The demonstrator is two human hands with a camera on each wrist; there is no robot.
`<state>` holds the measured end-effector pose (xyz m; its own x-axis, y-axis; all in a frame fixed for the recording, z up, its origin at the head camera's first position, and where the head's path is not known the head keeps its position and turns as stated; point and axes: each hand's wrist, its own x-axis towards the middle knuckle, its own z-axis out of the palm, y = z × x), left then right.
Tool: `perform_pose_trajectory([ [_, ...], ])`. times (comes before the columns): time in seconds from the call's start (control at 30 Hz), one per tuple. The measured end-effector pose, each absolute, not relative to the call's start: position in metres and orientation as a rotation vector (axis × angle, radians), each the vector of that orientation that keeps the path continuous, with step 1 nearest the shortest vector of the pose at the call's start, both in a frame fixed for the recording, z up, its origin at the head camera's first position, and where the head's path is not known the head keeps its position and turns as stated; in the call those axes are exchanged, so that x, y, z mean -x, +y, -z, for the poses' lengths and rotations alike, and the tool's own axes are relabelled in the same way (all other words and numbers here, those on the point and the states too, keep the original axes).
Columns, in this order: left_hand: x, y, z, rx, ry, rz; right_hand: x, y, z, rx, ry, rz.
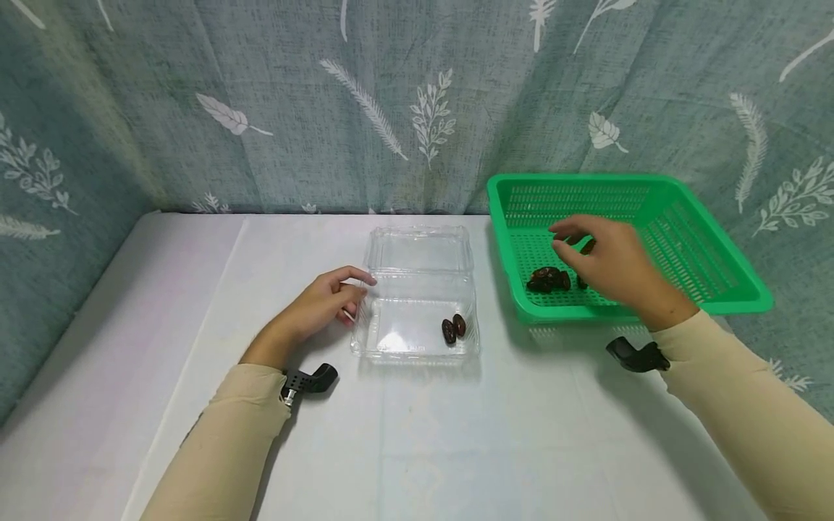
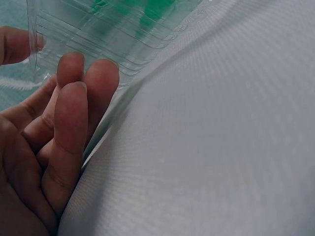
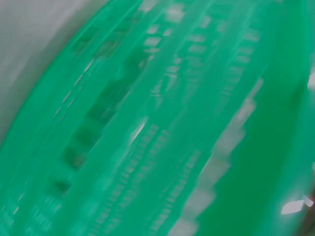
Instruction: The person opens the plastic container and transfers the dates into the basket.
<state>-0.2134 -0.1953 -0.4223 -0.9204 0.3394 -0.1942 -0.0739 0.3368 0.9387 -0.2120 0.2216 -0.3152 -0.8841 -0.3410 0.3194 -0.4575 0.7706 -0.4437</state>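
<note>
Two dark brown dates (image 1: 454,328) lie side by side in the right part of a clear plastic clamshell box (image 1: 404,349), its lid (image 1: 417,250) folded back. At the box's left edge, my left hand (image 1: 322,298) touches the plastic with its fingertips, the fingers loosely bent. The left wrist view shows the same fingers (image 2: 71,118) beside the ribbed box wall (image 2: 133,29). Over the green basket (image 1: 710,300) hovers my right hand (image 1: 609,260), thumb and fingers apart with nothing seen between them. Several more dates (image 1: 549,279) lie in the basket, some partly hidden behind that hand.
The box and basket stand on a white cloth-covered table (image 1: 417,441), the basket to the right. A green patterned curtain (image 1: 293,108) hangs behind. The right wrist view is blurred and mostly filled by the slotted basket wall (image 3: 147,118).
</note>
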Motion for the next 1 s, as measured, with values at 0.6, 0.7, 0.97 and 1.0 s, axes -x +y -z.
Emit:
perform_pose_trajectory([
  [0.6, 0.214, -0.196, 0.421, -0.239, 2.238, -1.624, 0.181, 0.131, 0.323, -1.139, -2.649, -0.913],
  [0.7, 0.213, -0.196, 0.421, -0.242, 2.238, -1.63, 0.184, 0.118, 0.326, -1.231, -2.745, -0.937],
  [0.97, 0.214, -0.198, 0.425, -0.233, 2.224, -1.634, 0.195, 0.095, 0.333, -1.235, -3.022, -0.899],
  [1.0, 0.214, -0.198, 0.425, -0.233, 2.226, -1.636, 0.196, 0.093, 0.333, -1.229, -3.051, -0.866],
])
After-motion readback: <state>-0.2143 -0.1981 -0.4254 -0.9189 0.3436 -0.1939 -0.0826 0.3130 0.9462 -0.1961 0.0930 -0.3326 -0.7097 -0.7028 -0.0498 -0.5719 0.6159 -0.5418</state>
